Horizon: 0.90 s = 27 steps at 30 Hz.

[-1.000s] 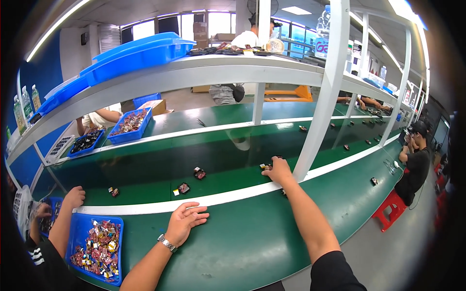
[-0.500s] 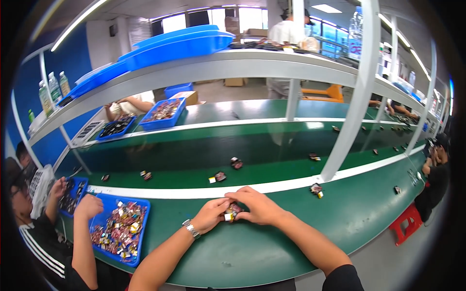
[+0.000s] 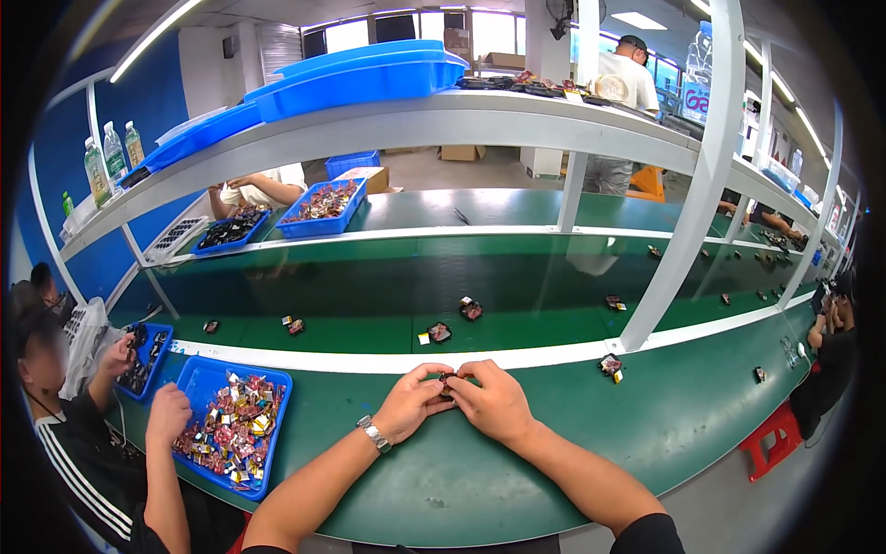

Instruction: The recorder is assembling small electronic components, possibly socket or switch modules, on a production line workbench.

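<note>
My left hand (image 3: 411,406), with a silver watch (image 3: 373,434) at the wrist, meets my right hand (image 3: 494,402) above the green bench (image 3: 434,499). Between their fingertips is a small dark electronic part (image 3: 447,386), pinched from both sides. Fingers cover most of it, so its details are hidden. Similar small parts show dark bodies, reddish-brown pieces and white or yellow tabs: one lies right of my hands on the bench (image 3: 610,367), another on the lower green strip (image 3: 438,332). Left of my left forearm, a blue tray (image 3: 221,367) holds a heap of reddish-brown and white-tabbed parts.
A white rail (image 3: 388,362) runs behind my hands. Overhead spans a grey shelf (image 3: 369,129) bearing blue trays (image 3: 360,78), with a slanted post (image 3: 683,185) at right. A co-worker's arm (image 3: 164,462) reaches beside the tray. A red stool (image 3: 771,443) stands at right.
My hands have drawn closer over the part, thumbs and fingertips now hiding most of it, including its white tab. The view has shifted slightly; the person beyond the shelf looks more upright.
</note>
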### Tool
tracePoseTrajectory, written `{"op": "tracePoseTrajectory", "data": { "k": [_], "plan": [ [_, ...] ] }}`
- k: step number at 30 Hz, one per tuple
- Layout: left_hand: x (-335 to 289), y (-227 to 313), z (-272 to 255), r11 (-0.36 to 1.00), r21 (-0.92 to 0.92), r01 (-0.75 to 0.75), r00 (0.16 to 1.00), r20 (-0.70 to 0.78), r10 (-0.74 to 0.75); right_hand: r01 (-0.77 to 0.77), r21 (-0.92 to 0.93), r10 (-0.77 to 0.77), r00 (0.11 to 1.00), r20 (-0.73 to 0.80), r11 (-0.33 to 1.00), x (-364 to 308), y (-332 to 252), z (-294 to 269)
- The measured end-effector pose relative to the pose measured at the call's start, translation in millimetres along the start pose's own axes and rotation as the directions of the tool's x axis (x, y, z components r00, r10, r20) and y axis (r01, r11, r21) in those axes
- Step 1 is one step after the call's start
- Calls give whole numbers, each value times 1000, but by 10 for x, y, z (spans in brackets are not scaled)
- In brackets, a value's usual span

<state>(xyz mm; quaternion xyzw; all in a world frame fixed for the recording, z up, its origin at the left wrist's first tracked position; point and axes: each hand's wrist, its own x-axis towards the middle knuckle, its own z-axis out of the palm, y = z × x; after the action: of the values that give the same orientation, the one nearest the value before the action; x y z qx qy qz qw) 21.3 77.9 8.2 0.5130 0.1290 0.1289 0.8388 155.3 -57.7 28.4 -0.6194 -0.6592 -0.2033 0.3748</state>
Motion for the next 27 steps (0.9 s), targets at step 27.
{"op": "tracePoseTrajectory", "data": {
  "k": [27],
  "plan": [
    [20, -5, 96, 996, 90, 16, 999, -50, -12, 165, -29, -158, 975, 158, 986, -126, 202, 98]
  ]
}}
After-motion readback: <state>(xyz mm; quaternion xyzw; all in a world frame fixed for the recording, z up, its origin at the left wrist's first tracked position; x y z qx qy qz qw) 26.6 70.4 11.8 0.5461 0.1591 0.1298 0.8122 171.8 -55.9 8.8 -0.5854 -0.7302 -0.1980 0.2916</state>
